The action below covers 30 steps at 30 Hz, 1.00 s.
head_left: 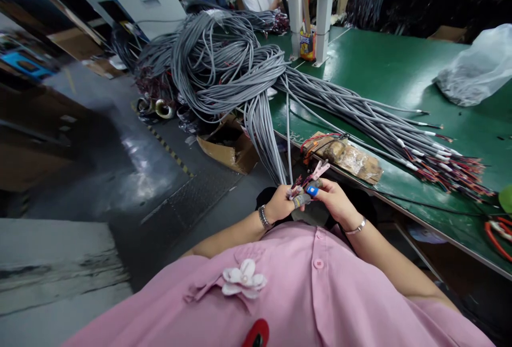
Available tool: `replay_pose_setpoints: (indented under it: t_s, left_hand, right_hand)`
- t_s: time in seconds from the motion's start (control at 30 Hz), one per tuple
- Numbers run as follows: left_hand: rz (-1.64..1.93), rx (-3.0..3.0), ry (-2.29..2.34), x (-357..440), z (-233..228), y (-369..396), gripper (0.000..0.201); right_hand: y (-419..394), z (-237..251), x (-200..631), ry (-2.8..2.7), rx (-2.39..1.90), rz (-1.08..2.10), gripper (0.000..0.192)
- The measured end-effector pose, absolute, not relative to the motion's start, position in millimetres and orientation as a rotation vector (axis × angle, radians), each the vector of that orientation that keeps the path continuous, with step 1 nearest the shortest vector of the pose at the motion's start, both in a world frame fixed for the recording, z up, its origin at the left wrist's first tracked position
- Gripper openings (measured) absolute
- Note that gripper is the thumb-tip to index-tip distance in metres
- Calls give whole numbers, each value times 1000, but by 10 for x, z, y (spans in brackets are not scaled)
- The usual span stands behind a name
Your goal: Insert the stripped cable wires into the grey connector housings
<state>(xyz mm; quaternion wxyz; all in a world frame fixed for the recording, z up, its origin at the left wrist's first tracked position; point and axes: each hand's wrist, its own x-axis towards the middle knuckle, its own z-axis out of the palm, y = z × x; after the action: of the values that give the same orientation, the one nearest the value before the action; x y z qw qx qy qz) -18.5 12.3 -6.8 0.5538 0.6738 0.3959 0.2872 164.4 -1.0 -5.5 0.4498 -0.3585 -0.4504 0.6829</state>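
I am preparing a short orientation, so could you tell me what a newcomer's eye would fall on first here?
First, the huge tangle of grey cables spilling from the green table toward the floor. Then, low in the middle, the left hand and right hand pinching a cable end with coloured wires.

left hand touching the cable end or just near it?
Touching. Head view: the left hand is closed around the gray cable end, fingers wrapped on it with no gap.

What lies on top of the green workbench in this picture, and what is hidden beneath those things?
On the green workbench lie a bundle of grey cables, a brown taped block and a clear plastic bag. The bench surface beneath them is covered.
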Motion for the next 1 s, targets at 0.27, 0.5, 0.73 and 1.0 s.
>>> replay_pose_setpoints:
  t_s: [0.27, 0.5, 0.73, 1.0]
  left_hand:
    - [563, 1596, 963, -183, -62, 170, 27]
    - [818, 1461, 896, -190, -73, 139, 38]
    - [824, 1503, 907, -182, -34, 116, 40]
    - [811, 1534, 921, -179, -40, 91, 38]
  right_hand:
    - [-64, -90, 1552, -1469, -1025, 1092, 13]
    - [-115, -93, 1562, -1116, -974, 1447, 21]
    - [-123, -50, 1551, -1085, -966, 1523, 20]
    - [-110, -64, 1532, -1067, -1020, 1510, 22]
